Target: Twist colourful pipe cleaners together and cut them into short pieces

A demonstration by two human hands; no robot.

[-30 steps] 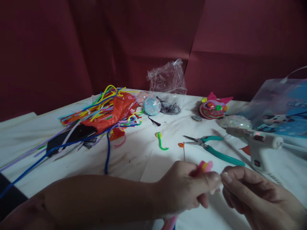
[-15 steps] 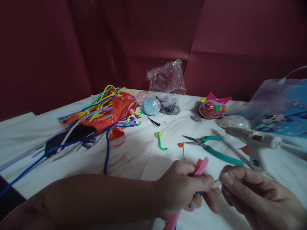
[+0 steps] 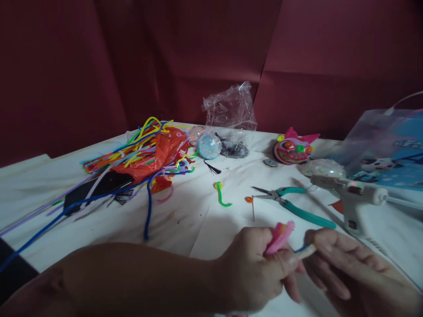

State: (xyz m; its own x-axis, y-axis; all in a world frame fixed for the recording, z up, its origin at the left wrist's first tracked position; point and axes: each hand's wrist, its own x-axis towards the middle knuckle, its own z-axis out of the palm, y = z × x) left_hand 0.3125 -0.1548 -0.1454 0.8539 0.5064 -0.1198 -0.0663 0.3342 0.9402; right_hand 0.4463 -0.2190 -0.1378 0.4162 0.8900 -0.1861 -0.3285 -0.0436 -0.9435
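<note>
My left hand is closed round pink pipe cleaners, whose fuzzy ends stick up above the thumb with a bit of orange or yellow among them. Between the two hands runs a short blue and white strip, probably pipe cleaner. My right hand pinches its far end between thumb and finger, while the left fingers grip the near end. Just beyond the hands, an orange piece on a thin stem lies by the tips of teal-handled pliers.
A glue gun stands at right, near a blue pouch. Behind are a decorated pink ball, a clear glittery ball and a plastic bag. Many pipe cleaners lie at left; a green curl lies mid-table.
The hands have moved slightly apart, and more of the blue and white strip shows between them. The pink ends have shifted a little to the right.
</note>
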